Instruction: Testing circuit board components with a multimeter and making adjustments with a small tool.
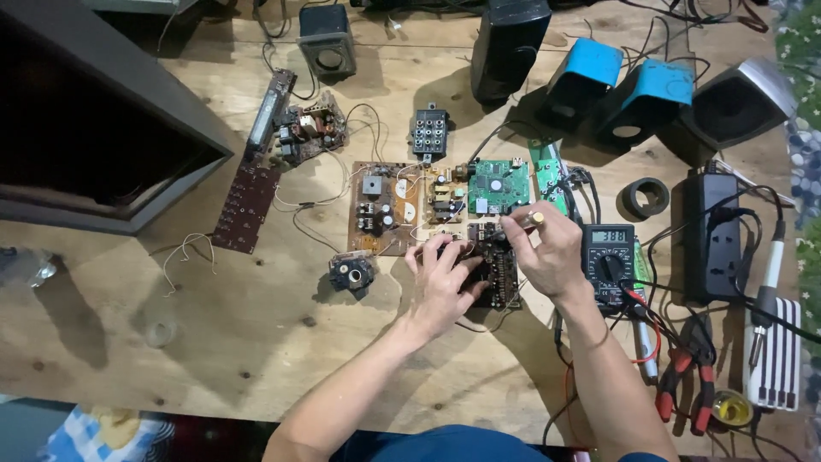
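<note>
My left hand [442, 272] rests flat, fingers spread, on a dark circuit board [499, 272] at the middle of the wooden table [256, 325]. My right hand [552, 250] pinches a thin probe with a yellowish tip [534, 219] and holds it over the board's upper edge. A brown circuit board [382, 208] lies to the left, a green one [497, 186] just above. A black multimeter [608, 255] with a lit display sits right beside my right hand.
Several small speakers line the far edge, two of them blue [581, 75]. A large dark speaker box [94, 128] fills the left. On the right lie a black power strip [712, 244], a soldering iron [767, 291], red-handled pliers [688, 376] and tangled wires.
</note>
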